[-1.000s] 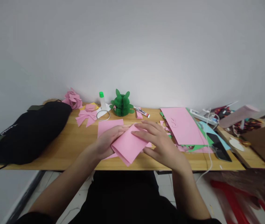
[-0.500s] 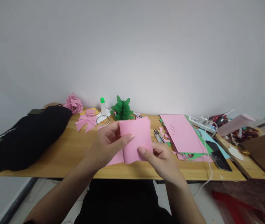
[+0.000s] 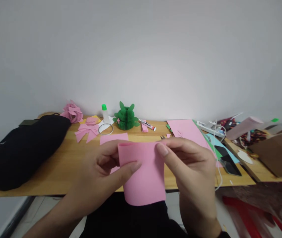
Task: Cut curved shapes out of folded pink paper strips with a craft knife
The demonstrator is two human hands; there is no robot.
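A folded sheet of pink paper [image 3: 144, 178] is held up between both hands, over the table's front edge. My left hand [image 3: 106, 175] pinches its left side, thumb across the front face and fingers behind. At the top right corner my right hand [image 3: 193, 168] grips the paper between thumb and index finger. The fold bulges at the lower end, and the layers meet at the top. Behind it lies another pink sheet [image 3: 113, 137] on the table, partly covered by the left hand.
Farther back stand a green paper figure [image 3: 126, 117], a glue bottle [image 3: 105, 114] and a glue tube [image 3: 149, 125]. Pink paper bows [image 3: 87, 130] and a black bag [image 3: 31, 148] lie left. Rightward are pink sheets [image 3: 187, 129], a phone [image 3: 227, 162] and a power strip [image 3: 210, 129].
Both hands have come nearer to me with the folded pink paper. My right hand has shifted from its lower right side to the top right corner. The glue tube is now uncovered.
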